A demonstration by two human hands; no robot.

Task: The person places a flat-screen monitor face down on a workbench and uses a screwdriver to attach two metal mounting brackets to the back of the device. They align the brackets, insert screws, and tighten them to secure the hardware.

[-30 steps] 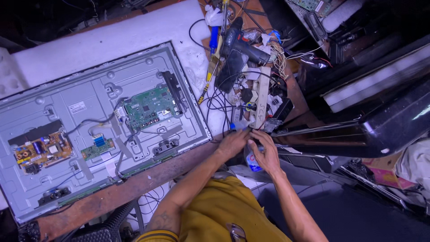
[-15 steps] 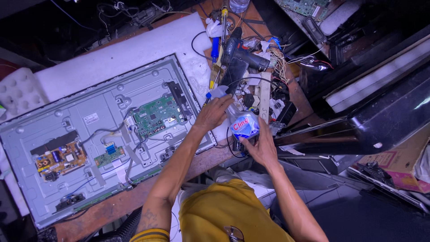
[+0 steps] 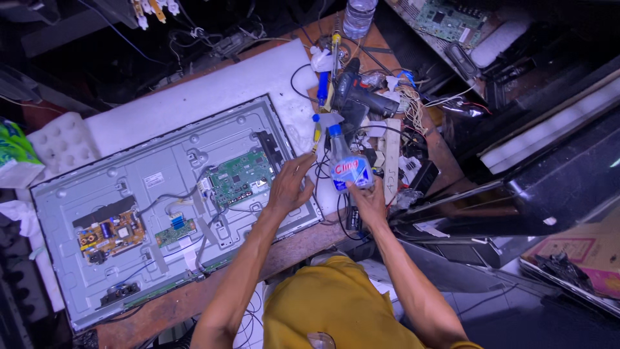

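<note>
A clear spray bottle (image 3: 349, 167) with a blue nozzle and blue-red label is held upright, just beside the opened television's (image 3: 161, 194) right edge.

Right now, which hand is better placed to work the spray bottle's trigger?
Probably the left hand: it hovers open beside the spray bottle, free to reach the blue trigger head. The right hand already has its grip around the bottle's base.
</note>
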